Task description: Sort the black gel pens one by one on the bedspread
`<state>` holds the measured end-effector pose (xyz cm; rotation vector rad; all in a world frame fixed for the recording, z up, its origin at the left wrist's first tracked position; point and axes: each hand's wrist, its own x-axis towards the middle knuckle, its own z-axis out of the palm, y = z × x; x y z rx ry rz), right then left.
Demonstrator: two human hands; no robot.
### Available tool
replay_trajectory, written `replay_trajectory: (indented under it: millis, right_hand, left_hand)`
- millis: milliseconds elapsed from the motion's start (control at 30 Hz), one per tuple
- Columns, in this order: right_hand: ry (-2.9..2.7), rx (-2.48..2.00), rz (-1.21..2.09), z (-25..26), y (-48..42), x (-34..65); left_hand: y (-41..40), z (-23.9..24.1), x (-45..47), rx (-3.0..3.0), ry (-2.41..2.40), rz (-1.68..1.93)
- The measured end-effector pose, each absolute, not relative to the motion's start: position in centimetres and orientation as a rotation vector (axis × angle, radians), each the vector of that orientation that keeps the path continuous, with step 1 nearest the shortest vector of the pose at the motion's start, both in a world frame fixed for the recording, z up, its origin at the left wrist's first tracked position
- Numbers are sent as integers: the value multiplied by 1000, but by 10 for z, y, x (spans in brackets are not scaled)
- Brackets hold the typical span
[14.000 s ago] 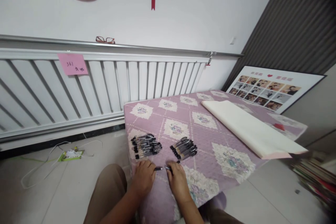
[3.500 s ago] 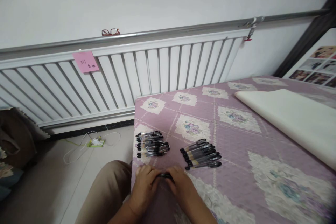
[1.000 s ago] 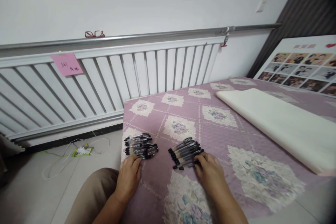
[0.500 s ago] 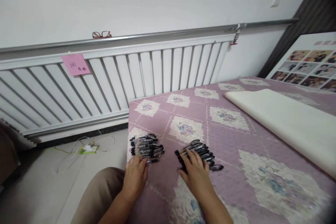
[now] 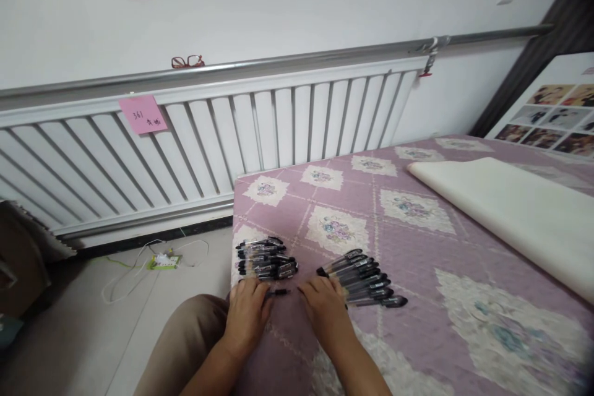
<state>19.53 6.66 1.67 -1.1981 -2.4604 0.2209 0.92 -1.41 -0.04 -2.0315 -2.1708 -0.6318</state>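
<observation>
One pen (image 5: pixel 279 292) pinched in my left grip (image 5: pixel 249 312), dark end out. My right grip (image 5: pixel 327 309) has shifted leftward from over the right-hand row (image 5: pixel 366 278), bringing both close; whether it holds anything, can't tell. Left bunch (image 5: pixel 264 258) lies beyond, on purple cloth (image 5: pixel 399 247).
</observation>
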Motion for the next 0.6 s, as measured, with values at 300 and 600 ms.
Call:
replay_trajectory:
  millis: [300, 600]
  right_hand:
    - [-2552, -1191, 153, 17, 75, 176]
    - [-2512, -1265, 192, 21, 75, 174]
  left_hand:
    - [-12, 5, 10, -2097, -2244, -624]
    - [-12, 9, 11, -2141, -2251, -692]
